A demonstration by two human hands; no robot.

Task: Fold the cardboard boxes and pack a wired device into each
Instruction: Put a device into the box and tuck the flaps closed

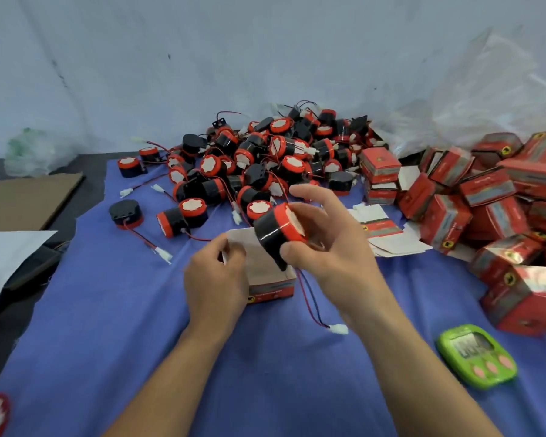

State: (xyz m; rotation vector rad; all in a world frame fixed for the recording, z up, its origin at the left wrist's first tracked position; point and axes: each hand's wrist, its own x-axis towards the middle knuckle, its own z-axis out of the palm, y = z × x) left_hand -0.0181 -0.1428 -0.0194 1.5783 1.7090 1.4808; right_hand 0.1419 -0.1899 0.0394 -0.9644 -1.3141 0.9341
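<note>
My right hand (pixel 325 234) grips a round black device with a red rim (pixel 276 233), tilted just above an open red cardboard box (pixel 273 287). The device's red and black wire hangs down to a white plug (pixel 339 328) lying on the blue cloth. My left hand (pixel 216 279) holds the box's left side, its fingers curled round a white flap (pixel 241 239). The box stands on the cloth with its top open.
A heap of several similar wired devices (pixel 265 159) lies behind. Folded red boxes (pixel 486 209) are piled at the right, flat unfolded ones (pixel 388 231) beside them. A green timer (pixel 478 354) sits at the right front. Brown cardboard (pixel 22 200) lies at the left.
</note>
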